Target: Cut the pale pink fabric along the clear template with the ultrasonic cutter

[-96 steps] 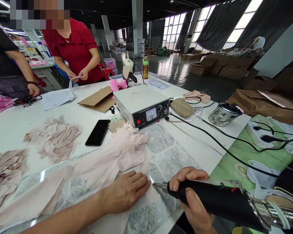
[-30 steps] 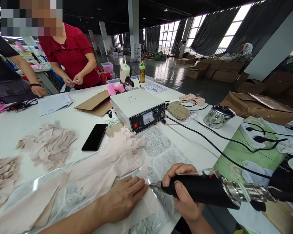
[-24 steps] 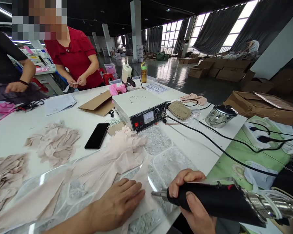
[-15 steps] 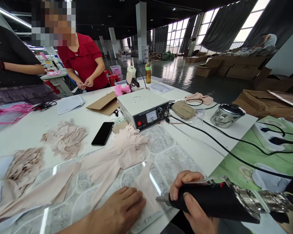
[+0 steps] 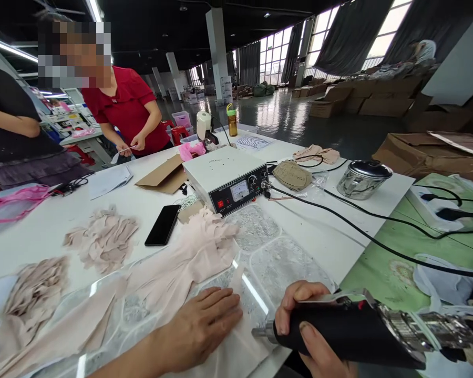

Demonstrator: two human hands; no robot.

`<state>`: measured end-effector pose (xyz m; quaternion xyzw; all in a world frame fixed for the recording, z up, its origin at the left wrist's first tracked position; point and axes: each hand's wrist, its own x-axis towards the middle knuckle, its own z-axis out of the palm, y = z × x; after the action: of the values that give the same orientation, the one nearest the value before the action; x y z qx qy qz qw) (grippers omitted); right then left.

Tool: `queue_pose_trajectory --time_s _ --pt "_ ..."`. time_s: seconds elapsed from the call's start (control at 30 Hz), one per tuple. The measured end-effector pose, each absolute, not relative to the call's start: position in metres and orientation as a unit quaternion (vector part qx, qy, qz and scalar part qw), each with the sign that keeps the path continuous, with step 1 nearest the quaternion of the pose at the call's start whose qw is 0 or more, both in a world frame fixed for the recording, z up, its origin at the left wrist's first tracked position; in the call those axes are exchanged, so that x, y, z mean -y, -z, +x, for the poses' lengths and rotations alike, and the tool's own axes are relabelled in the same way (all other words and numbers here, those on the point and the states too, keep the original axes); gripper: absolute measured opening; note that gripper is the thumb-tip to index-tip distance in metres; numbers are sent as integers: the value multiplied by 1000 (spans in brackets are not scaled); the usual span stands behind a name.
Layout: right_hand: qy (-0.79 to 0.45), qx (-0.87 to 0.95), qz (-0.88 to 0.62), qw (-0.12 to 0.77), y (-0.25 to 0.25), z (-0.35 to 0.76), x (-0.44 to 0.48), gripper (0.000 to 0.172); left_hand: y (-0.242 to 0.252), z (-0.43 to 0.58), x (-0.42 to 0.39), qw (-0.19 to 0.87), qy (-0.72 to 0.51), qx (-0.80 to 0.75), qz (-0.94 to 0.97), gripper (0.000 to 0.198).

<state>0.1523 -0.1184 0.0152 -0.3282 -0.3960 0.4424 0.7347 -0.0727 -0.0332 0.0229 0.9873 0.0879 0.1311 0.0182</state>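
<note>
My left hand [image 5: 201,328] lies flat, fingers stretched out, on a thin beige fabric piece [image 5: 250,338] over a glossy patterned mat [image 5: 295,268]. My right hand [image 5: 323,354] is wrapped round a black handheld ultrasonic tool [image 5: 350,328] with a metal tip. That tip points left, just right of my left fingers and close over the fabric; whether it touches cannot be made out. More beige fabric [image 5: 177,268] spreads beyond my left hand, its far end cut into strips. A white control box [image 5: 228,173] with a dial stands behind, a black cable at its front.
Bunched beige strips [image 5: 106,239] and a phone [image 5: 163,224] lie left on the table. A lidded metal mug [image 5: 362,181] stands right, near a power strip [image 5: 433,210] on green cloth. A person in red [image 5: 122,110] stands across the table, handling a white strip.
My left hand has slid forward and slightly right over the fabric, covering more of it. My right hand keeps its grip on the tool. The view has shifted a little.
</note>
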Motion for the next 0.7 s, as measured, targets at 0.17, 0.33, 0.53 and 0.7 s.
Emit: queue_pose_trajectory --time_s 0.17,0.33,0.53,0.7 --pt "-455 388 -320 735 -15 152 119 16 -24 -74 31 10 -109 -81 991 31" --pt "-463 381 -331 728 -19 152 122 14 -21 -76 30 16 -126 -89 988 29" --pt "-461 338 -366 734 -27 148 124 18 -18 -78 29 34 -118 -90 988 30" --pt "-472 339 -366 727 -28 147 125 20 -19 -75 25 60 -126 -89 986 30"
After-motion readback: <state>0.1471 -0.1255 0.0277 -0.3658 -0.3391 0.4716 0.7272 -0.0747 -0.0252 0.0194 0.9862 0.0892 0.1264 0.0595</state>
